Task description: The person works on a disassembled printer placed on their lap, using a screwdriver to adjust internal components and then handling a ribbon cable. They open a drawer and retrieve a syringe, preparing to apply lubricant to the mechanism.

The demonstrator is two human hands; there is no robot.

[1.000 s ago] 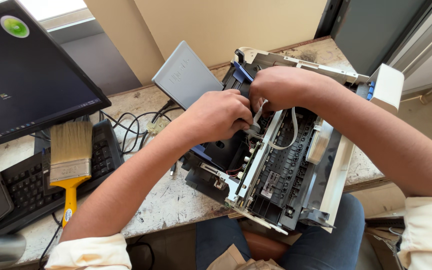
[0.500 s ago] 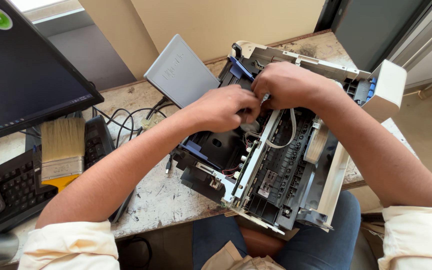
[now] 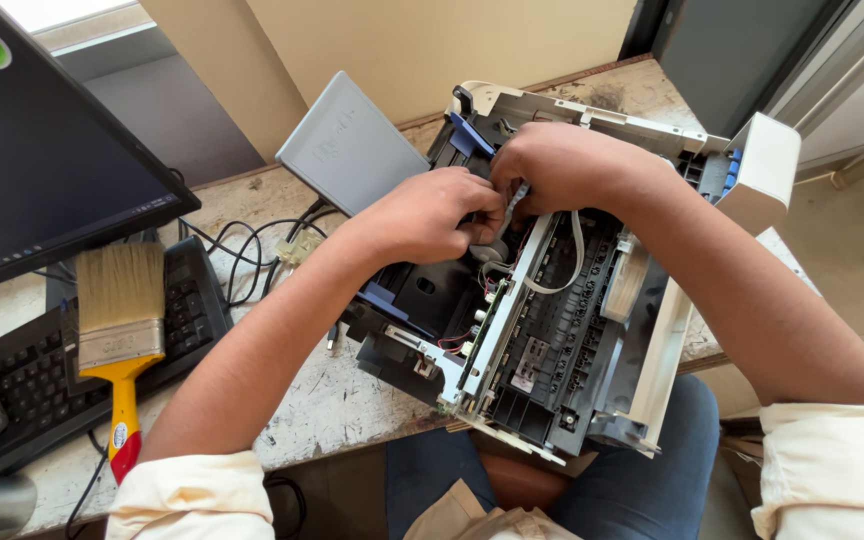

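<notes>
— What carries a label here?

— The paintbrush (image 3: 120, 330) lying across the keyboard (image 3: 42, 370): a small oval sticker sits on its yellow-and-red handle. A round green mark shows in the top corner of the monitor (image 3: 32, 170). A grey flat panel (image 3: 350, 145) leans behind the opened printer (image 3: 552, 330).

— And the printer's position?

— On the desk (image 3: 322, 400), front edge overhanging the person's lap. The left hand (image 3: 430, 215) and right hand (image 3: 562, 165) meet over its upper interior; the fingers of both are curled shut around a thin grey strip (image 3: 514, 200).

— Any change from the earlier frame?

— The hands have stayed at the same spot; the camera has shifted slightly, so the brush sits lower in view.
</notes>
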